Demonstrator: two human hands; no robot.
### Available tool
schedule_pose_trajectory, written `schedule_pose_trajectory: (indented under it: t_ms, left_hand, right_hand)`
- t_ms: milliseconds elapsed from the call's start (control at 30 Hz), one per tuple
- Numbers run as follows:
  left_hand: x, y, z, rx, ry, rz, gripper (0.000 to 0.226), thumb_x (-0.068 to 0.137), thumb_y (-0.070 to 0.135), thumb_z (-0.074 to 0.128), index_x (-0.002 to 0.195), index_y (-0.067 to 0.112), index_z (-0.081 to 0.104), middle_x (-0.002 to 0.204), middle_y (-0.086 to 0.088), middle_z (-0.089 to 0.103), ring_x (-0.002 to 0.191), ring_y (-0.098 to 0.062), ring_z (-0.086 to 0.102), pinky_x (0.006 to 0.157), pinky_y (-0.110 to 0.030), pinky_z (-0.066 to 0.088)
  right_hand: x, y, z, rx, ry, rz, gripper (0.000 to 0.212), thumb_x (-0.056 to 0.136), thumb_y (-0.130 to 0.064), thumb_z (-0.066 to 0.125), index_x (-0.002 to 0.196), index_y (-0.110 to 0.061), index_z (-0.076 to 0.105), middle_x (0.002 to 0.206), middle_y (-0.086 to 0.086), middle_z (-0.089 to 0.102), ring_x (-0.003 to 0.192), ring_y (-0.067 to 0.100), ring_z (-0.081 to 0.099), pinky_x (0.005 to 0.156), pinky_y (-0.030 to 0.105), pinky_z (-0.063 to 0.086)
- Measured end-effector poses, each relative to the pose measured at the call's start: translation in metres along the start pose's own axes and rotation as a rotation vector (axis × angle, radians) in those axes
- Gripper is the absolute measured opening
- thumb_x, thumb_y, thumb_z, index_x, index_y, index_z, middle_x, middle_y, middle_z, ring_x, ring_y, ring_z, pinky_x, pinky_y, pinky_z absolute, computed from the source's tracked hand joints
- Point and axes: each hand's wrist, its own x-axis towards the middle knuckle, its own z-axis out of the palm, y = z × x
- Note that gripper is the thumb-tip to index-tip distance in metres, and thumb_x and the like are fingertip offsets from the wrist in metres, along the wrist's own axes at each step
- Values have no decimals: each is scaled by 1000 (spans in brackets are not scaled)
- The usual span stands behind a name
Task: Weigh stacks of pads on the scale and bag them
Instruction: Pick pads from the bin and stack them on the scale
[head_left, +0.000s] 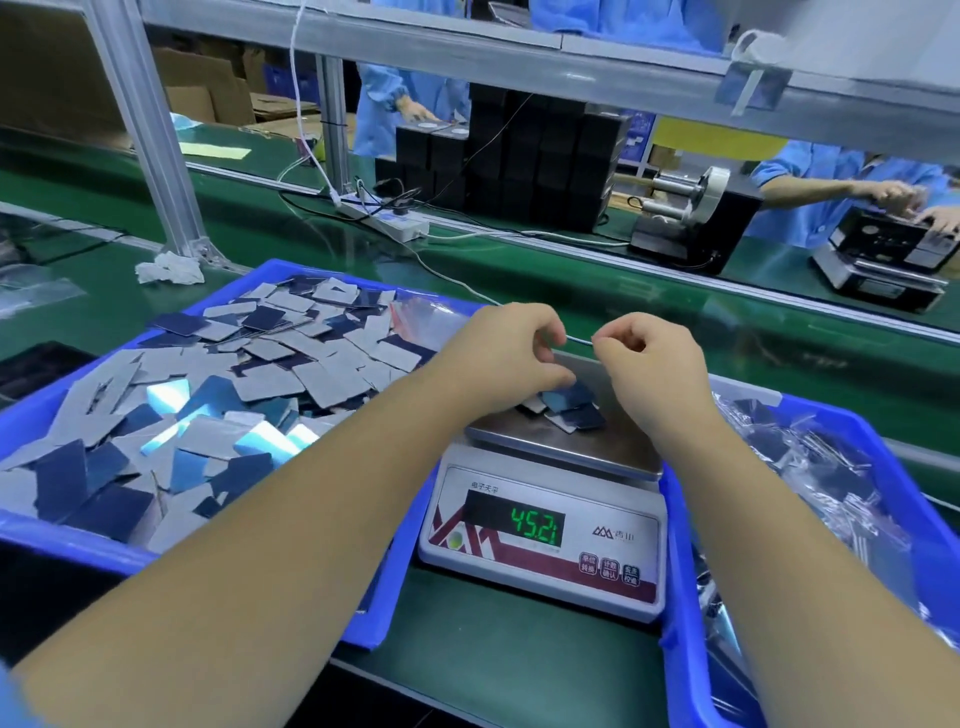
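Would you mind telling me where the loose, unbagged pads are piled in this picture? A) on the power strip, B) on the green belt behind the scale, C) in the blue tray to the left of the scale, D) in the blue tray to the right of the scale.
C: the loose pads fill the blue tray left of the scale.
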Motion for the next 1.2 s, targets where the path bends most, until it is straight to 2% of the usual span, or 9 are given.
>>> schedule_pose_trajectory:
  t_ms: [133,267,433,600,667,733,833,1000,1200]
  left_hand:
    - [0,-17,-9,-56,155,-31,9,86,29,70,88,32,62,78,14,65,61,12,52,56,-4,34]
    - [-6,-31,-7,-77,187,11,12,89,21,63,84,32,65,73,19,62,59,8,48,56,-5,33]
    - [-13,-41,-4,-82,170,61,12,90,19,61,88,27,70,78,20,59,72,12,48,62,-4,33]
    - [-16,-36,-7,-94,219,90,19,88,17,61,100,32,66,104,15,54,91,14,45,79,5,25]
    - [-18,-31,-7,-71,172,101,27,86,16,61,108,33,64,111,14,51,99,5,46,87,1,23]
    - [-21,-25,-8,-44,59,101,37,82,22,58,118,31,62,121,13,49,114,-7,46,101,-23,34]
    - [-26,-15,-9,42,-40,88,58,74,35,49,131,32,56,141,12,42,134,-11,32,112,-44,29]
    - [-28,-13,-4,206,-244,117,84,70,53,50,150,41,31,163,18,14,143,1,8,113,-42,13]
    - [-28,-17,1,236,-300,141,92,71,61,56,153,44,19,164,18,10,146,4,0,105,-31,6]
  right_hand:
    - [2,2,-1,-52,-70,11,16,83,-22,59,71,-29,67,59,-23,59,64,0,52,57,23,37]
    - [1,-1,-8,-187,-164,-85,21,86,-19,59,70,-32,66,66,-22,61,66,-2,52,57,16,37]
    - [-3,-11,-14,-268,-247,-246,17,87,-19,61,81,-31,71,73,-27,60,69,-23,48,57,-1,32]
    - [1,-34,-17,-476,-449,-393,14,87,-24,60,89,-28,74,88,-14,70,80,0,58,71,15,43]
    - [1,-38,-18,-545,-491,-434,15,86,-26,60,93,-28,74,91,-12,70,83,8,58,76,27,46]
    - [-2,-35,-21,-549,-494,-476,17,85,-27,62,97,-26,74,93,-9,68,78,7,55,73,28,43]
    - [-12,-19,-26,-443,-499,-505,30,79,-32,68,107,-20,73,100,-2,63,88,12,55,80,30,44]
    - [-19,0,-32,-379,-614,-433,63,68,-57,74,123,-27,64,117,-13,50,104,-2,47,92,17,39]
    - [-18,-2,-34,-305,-579,-461,76,57,-72,65,128,-45,57,117,-27,43,113,-12,43,91,4,33]
